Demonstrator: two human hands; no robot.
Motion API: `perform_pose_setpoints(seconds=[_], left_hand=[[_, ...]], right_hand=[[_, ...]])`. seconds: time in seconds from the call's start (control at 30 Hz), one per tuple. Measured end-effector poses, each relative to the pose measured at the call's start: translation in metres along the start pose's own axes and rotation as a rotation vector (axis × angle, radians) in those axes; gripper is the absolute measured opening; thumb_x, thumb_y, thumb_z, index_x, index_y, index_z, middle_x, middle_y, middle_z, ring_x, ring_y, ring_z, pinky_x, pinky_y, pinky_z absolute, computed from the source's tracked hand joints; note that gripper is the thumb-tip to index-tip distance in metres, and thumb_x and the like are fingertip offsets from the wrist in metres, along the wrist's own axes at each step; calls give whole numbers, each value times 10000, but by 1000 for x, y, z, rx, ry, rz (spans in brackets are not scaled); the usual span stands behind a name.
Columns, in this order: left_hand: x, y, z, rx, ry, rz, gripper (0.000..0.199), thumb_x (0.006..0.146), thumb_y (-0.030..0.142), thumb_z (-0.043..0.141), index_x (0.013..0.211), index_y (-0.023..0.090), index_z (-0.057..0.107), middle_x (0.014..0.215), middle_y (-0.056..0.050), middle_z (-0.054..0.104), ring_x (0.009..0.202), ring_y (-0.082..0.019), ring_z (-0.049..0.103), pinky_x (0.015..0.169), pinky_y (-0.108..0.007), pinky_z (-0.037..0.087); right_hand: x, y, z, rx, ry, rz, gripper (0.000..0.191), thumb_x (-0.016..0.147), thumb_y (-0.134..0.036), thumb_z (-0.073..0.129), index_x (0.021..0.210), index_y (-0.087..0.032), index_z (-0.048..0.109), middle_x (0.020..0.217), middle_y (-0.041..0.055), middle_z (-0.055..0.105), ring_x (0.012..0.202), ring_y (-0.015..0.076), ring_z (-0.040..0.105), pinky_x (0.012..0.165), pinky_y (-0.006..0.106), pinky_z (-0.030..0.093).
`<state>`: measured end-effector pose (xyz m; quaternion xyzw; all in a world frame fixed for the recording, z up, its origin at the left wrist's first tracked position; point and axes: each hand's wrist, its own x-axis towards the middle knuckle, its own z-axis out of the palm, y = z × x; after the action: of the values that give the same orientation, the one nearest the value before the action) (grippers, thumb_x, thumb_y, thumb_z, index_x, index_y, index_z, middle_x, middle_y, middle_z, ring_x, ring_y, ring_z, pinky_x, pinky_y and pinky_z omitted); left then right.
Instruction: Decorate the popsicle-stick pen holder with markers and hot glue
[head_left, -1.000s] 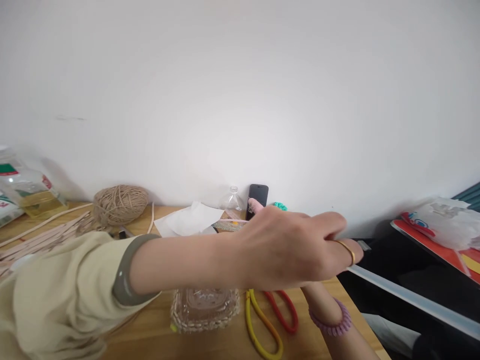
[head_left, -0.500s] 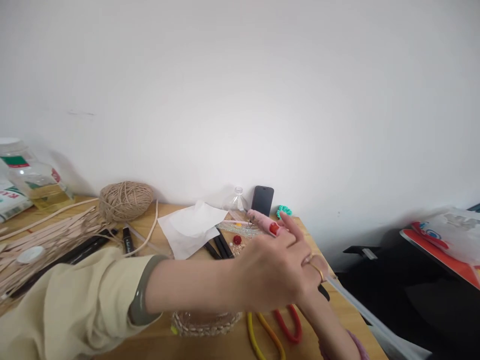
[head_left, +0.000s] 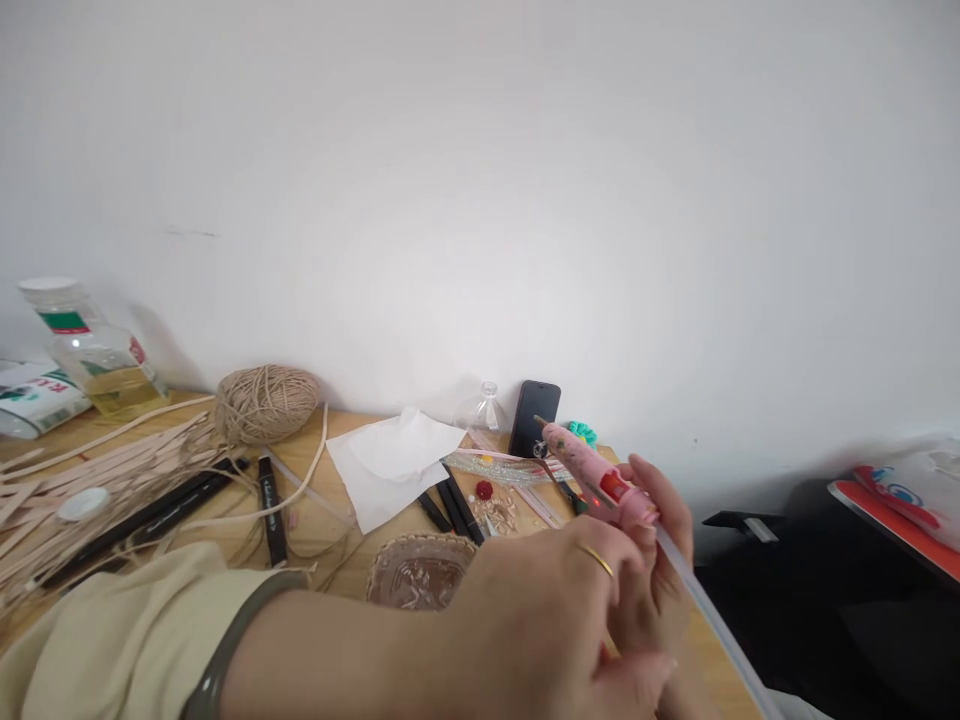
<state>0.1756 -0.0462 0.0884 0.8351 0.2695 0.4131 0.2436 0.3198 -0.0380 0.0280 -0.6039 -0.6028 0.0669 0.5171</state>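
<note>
A pink hot glue gun (head_left: 581, 455) with a red patch points up and left. A long translucent glue stick (head_left: 712, 615) runs out of its rear toward the lower right. My right hand (head_left: 664, 535) is closed around the gun's rear and handle, partly covered by my other hand. My left hand (head_left: 547, 610), wearing a gold ring, crosses in front with its fingers curled against the back of the gun; its exact grip is partly hidden. Below the gun and left of the hands sits a woven-edged clear dish (head_left: 416, 575), partly covered by the left hand.
White paper sheets (head_left: 394, 460), black markers (head_left: 274, 510), a red bead-like piece (head_left: 484, 490) and a leaning phone (head_left: 534, 415) lie around. A twine ball (head_left: 266, 405), pale strips (head_left: 112, 460) and an oil bottle (head_left: 112, 375) stand left. The table's right edge borders a black object (head_left: 847, 620).
The camera view has shifted slightly. My left hand has moved down and back from the gun's rear, uncovering more of the glue gun, my right hand and the dish.
</note>
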Motion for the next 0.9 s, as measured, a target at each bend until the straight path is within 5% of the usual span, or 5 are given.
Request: perform_pose_setpoints(seconds=[0.13, 0.3, 0.6, 0.8, 0.9], left_hand=[[4, -6, -6, -834, -182, -680, 402, 864, 490, 508, 1060, 140, 525, 1140, -123, 627, 1091, -228, 578, 934, -361, 446], [13, -11, 2, -1214, -28, -547, 485, 949, 510, 352, 1283, 178, 468, 1405, -97, 464, 1348, -197, 350, 1140, -364, 213], [19, -37, 6, -1531, 185, -709, 386, 893, 442, 526, 1190, 196, 521, 1219, -111, 573, 1197, -259, 509, 1038, -444, 313], [22, -36, 3, -1518, 291, -663, 478, 766, 422, 700, 1127, 211, 467, 1062, -57, 596, 1231, -242, 458, 1058, -365, 259], [20, -31, 6, -1490, 255, -605, 416, 871, 435, 569, 1194, 228, 408, 1144, -70, 587, 1289, -222, 405, 1055, -353, 271]], right_hand=[[15, -5, -5, 215, 152, -131, 368, 953, -413, 357, 1290, -290, 441, 1193, 95, 520, 676, 162, 596, 539, 313, 513], [21, -17, 7, -69, 171, -340, 371, 954, -423, 358, 1234, -246, 526, 1178, 100, 582, 1006, 270, 587, 680, 368, 497], [23, -34, 16, -502, -54, -341, 473, 954, -464, 269, 1330, -274, 483, 1301, 94, 554, 815, 251, 652, 373, 261, 336], [34, -28, 17, -185, 18, -270, 451, 935, -483, 341, 1280, -288, 557, 1164, 112, 525, 972, 276, 568, 644, 366, 487], [38, -28, 15, -4, 18, -117, 519, 902, -547, 353, 1284, -265, 562, 1080, 103, 514, 1006, 278, 535, 809, 432, 476]])
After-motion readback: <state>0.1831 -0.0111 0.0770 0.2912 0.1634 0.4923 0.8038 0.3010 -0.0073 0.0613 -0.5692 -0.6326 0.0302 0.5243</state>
